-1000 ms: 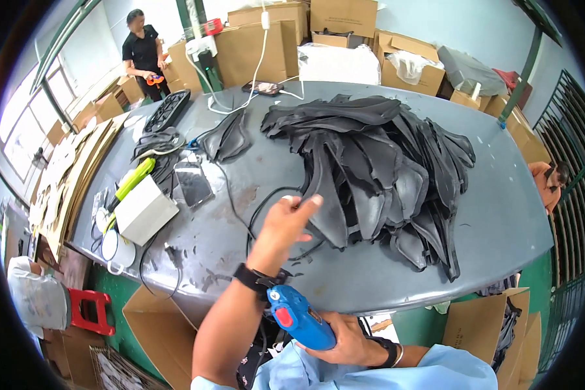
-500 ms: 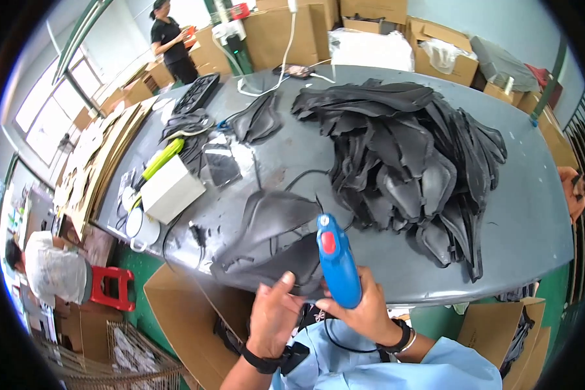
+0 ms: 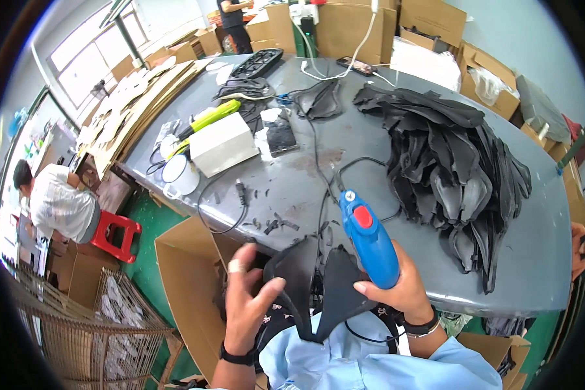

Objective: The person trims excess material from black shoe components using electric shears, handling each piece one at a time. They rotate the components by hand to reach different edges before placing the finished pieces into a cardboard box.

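Observation:
My right hand [image 3: 403, 286] is wrapped around a blue handheld electric tool [image 3: 374, 244] with a red button and a small metal tip pointing away from me. A thin black cord runs below that hand. At the table's front edge, in front of my body, hangs a black moulded fabric piece [image 3: 296, 270] with two lobes joined at the bottom. Its right lobe lies by my right thumb; whether the thumb presses on it I cannot tell. Beside the left lobe, my left hand [image 3: 247, 302] is open, thumb and fingers spread.
A heap of similar dark pieces [image 3: 455, 169] covers the table's right. On the left are a white box [image 3: 222, 144], an enamel mug [image 3: 180, 174], a yellow-green tool [image 3: 214, 117], a cable and black scraps [image 3: 279, 223]. An open carton [image 3: 188, 279] stands below. Two people are farther off.
The black piece has come off the tabletop toward my body, its lobes now hanging down. My left hand has moved left and spread its fingers. The view has shifted left; the blue tool stays in my right hand.

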Available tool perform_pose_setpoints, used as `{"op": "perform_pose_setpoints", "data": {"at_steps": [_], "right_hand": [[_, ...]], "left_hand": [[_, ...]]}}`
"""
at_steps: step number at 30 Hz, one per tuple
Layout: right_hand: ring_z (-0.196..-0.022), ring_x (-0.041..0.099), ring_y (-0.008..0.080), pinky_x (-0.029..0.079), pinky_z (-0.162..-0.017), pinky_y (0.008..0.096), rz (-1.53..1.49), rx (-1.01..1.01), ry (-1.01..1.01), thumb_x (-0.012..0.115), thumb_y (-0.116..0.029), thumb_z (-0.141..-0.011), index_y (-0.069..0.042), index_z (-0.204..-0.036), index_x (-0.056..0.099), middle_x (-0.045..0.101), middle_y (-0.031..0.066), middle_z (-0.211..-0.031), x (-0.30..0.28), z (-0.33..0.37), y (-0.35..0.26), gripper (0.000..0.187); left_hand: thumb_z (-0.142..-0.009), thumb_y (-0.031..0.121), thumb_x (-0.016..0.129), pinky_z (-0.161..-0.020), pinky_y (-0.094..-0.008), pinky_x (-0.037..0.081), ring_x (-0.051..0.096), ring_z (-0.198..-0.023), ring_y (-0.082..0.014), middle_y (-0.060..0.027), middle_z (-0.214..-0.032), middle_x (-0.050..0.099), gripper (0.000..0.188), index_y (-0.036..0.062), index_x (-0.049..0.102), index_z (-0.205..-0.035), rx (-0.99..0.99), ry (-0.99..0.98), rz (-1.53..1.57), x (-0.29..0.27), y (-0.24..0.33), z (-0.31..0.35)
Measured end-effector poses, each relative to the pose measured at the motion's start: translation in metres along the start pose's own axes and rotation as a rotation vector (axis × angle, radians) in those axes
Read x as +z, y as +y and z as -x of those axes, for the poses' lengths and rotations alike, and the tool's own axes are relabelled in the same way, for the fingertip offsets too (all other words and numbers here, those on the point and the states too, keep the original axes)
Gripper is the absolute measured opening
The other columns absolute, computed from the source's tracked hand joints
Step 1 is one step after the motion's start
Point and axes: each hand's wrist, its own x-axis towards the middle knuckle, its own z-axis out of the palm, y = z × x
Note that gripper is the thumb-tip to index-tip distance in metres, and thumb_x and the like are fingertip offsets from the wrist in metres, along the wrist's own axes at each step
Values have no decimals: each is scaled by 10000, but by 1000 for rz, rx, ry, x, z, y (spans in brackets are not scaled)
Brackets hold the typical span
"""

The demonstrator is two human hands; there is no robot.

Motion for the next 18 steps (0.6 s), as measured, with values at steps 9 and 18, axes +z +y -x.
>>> {"op": "perform_pose_setpoints", "data": {"at_steps": [9,18], "right_hand": [[-709,634,173,504,-698,304,279,52,16,865,-290,-639,-11,-1053,456,621,88,-807,42,17,2,646],[-603,633,330,494,-588,378,573,-262,-162,838,-358,-649,31,-1046,469,619,146,-708,72,32,-2,668]], "left_hand": [[-887,26,585,-798,-234,453,563,-875,-80,-9,-970,609,150,53,577,-1034,-202,169,868,-1,-18,7],[-958,95,472,-969,-347,432,538,-1088,-204,-146,-1207,525,391,21,346,-1321,-40,399,927,4,-8,17]]}}
